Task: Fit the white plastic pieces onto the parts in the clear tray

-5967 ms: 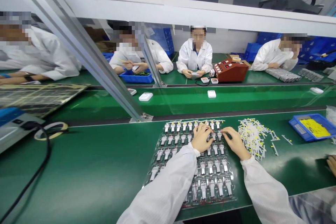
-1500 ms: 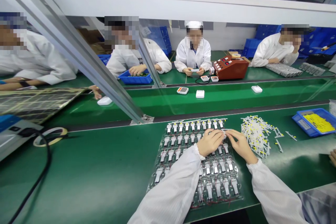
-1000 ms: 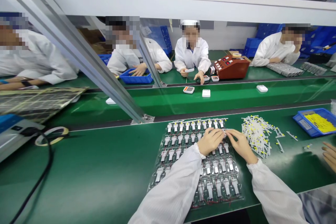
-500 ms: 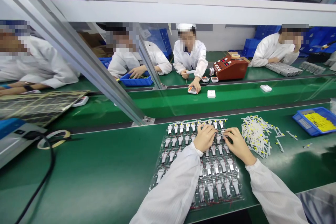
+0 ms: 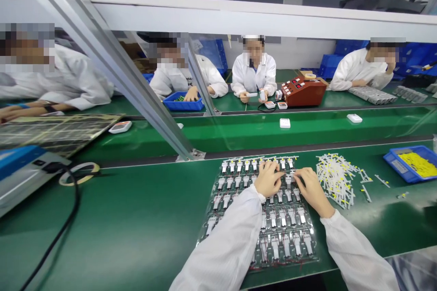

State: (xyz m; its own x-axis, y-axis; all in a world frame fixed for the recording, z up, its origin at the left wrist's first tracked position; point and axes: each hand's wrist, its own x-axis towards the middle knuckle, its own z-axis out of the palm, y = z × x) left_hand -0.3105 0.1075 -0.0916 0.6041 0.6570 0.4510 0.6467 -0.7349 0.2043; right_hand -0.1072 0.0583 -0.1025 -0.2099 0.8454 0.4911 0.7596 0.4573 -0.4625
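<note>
At the tray [image 5: 311,257], a white part [image 5: 288,179] is fingered by the near-pinched right hand [image 5: 312,191]; left hand [image 5: 267,180] half-curled, both holds unclear.

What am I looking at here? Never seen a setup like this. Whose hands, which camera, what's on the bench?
No robot: these are a person's bare hands, seen by one camera worn on that person's head, looking forward and down. On the green bench lies a clear tray with rows of small white parts and thin red wires. The left hand is over its upper rows; the right hand has its fingertips at a part near the upper right corner. Whether either grips anything is too small to tell. To the right: a pile of white strips with yellow bits, then a blue bin of yellow pieces.
</note>
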